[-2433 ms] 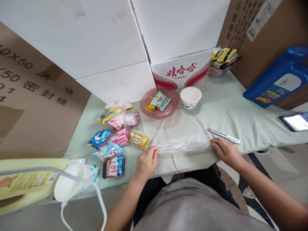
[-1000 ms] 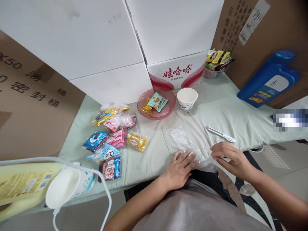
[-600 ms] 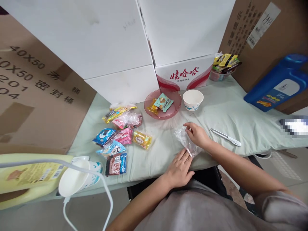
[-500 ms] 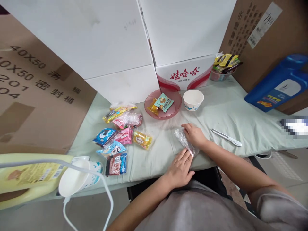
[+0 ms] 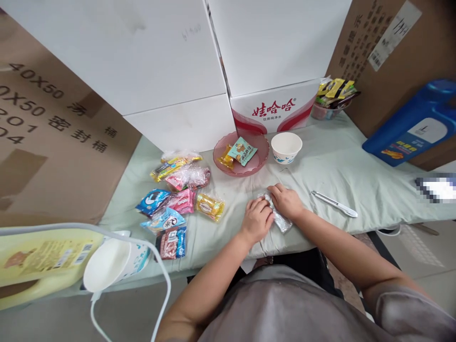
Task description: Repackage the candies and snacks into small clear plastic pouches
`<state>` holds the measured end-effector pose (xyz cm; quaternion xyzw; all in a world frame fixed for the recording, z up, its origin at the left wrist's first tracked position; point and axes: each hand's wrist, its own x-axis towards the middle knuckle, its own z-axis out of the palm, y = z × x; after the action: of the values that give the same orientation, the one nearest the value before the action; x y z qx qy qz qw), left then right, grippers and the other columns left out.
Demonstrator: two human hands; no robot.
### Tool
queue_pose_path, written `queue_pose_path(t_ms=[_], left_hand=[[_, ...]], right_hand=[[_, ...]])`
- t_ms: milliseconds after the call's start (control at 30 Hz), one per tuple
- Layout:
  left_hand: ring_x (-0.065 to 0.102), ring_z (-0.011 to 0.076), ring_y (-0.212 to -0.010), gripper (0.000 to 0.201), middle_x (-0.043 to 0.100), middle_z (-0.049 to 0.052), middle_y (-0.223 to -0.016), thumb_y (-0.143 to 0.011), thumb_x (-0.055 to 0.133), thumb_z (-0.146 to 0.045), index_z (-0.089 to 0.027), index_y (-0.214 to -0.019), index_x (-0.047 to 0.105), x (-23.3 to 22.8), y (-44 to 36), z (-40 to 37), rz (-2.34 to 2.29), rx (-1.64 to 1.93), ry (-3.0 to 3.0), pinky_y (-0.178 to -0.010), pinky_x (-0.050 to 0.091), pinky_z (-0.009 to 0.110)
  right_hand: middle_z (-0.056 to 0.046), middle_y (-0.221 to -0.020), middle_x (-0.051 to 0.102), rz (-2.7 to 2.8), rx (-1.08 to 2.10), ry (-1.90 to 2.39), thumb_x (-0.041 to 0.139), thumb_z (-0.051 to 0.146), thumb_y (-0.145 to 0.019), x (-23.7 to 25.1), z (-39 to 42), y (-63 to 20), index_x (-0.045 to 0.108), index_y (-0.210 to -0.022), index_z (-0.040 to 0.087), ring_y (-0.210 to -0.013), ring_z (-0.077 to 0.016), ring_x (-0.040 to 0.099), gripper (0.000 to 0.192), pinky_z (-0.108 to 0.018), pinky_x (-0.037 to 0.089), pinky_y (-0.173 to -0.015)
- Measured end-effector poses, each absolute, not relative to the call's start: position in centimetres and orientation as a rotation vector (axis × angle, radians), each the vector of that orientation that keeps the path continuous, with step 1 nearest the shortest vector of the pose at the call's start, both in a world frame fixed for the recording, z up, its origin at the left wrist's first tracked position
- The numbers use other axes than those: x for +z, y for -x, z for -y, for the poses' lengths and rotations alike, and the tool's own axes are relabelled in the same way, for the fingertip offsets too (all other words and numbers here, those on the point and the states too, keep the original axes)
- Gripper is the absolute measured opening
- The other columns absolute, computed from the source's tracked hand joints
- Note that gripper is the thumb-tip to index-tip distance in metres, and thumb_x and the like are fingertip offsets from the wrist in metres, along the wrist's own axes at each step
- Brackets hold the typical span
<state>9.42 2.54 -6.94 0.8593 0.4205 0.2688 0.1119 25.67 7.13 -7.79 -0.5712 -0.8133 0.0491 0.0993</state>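
Both hands meet over a small folded wad of clear plastic wrap (image 5: 280, 218) near the front edge of the table (image 5: 331, 161). The left hand (image 5: 257, 219) lies knuckles up at the wrap's 9 o'clock side, fingers curled loosely down onto it; whether it pinches the film or only presses on it cannot be told. The right hand (image 5: 287, 202) covers the wrap's far end from 1 o'clock, fingers bent and closed lightly over the film, its fingertips touching those of the left hand. Only the wrap's near tail shows, at 5 o'clock of the right hand.

To flatten or fold such clingy film well, it seems best to press with flat fingers, keep one hand anchoring the wad while the other smooths or turns an edge, and work slowly so the layers do not spring apart.

Farther out, a pen-like tool (image 5: 334, 204) lies at 3 o'clock, apart from the hands. At 12 o'clock stand a pink plate (image 5: 221, 151) holding two small packets and, just beside it, a white paper bowl (image 5: 286, 147). At 9 to 10 o'clock a cluster of snack packets (image 5: 178, 199) lies near the left hand. A blue jug (image 5: 413, 128) rests well apart at 2 o'clock.
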Motion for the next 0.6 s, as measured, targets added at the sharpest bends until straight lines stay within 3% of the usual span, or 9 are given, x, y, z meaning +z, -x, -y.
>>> queue_pose_path(t_ms=[200, 300, 433, 600], left_hand=[[0.053, 0.0271, -0.117, 0.005, 0.062, 0.01, -0.108, -0.084, 0.059, -0.018, -0.017, -0.089, 0.061, -8.5, -9.2, -2.9, -1.319, 0.771, -2.531, -0.1, 0.039, 0.047], [0.054, 0.0265, -0.116, 0.005, 0.062, 0.01, -0.109, -0.085, 0.058, -0.016, -0.016, -0.089, 0.061, -8.4, -9.1, -2.8, -1.293, 0.797, -2.523, -0.1, 0.039, 0.046], [0.054, 0.0256, -0.116, 0.01, 0.063, 0.01, -0.108, -0.09, 0.052, -0.016, -0.016, -0.093, 0.061, -8.2, -8.9, -2.9, -1.271, 0.846, -2.49, -0.099, 0.039, 0.045], [0.052, 0.0248, -0.121, 0.017, 0.065, 0.007, -0.11, -0.092, 0.051, -0.021, -0.021, -0.102, 0.064, -7.8, -8.9, -2.8, -1.136, 0.75, -2.543, -0.101, 0.037, 0.045]], right_hand=[[-0.017, -0.105, 0.062, 2.064, -0.059, 1.807, 0.043, 0.024, -0.095, -6.9, -7.3, -29.1, 0.062, -0.109, 0.012, -0.095, -0.0297, 0.056, 0.026, -0.039, 0.043, -0.08], [-0.015, -0.108, 0.062, 2.132, -0.003, 1.497, 0.047, 0.029, -0.096, -5.7, -5.5, -30.9, 0.062, -0.109, 0.015, -0.101, -0.028, 0.055, 0.025, -0.041, 0.043, -0.088], [-0.011, -0.108, 0.064, 2.528, 0.266, 0.967, 0.056, 0.043, -0.092, -5.3, -1.5, -32.0, 0.063, -0.107, 0.019, -0.102, -0.0246, 0.057, 0.029, -0.041, 0.046, -0.088], [-0.011, -0.104, 0.066, 2.535, 0.309, 0.95, 0.047, 0.021, -0.097, -7.0, 2.4, -31.8, 0.062, -0.11, 0.016, -0.097, -0.021, 0.058, 0.021, -0.036, 0.05, -0.086]])
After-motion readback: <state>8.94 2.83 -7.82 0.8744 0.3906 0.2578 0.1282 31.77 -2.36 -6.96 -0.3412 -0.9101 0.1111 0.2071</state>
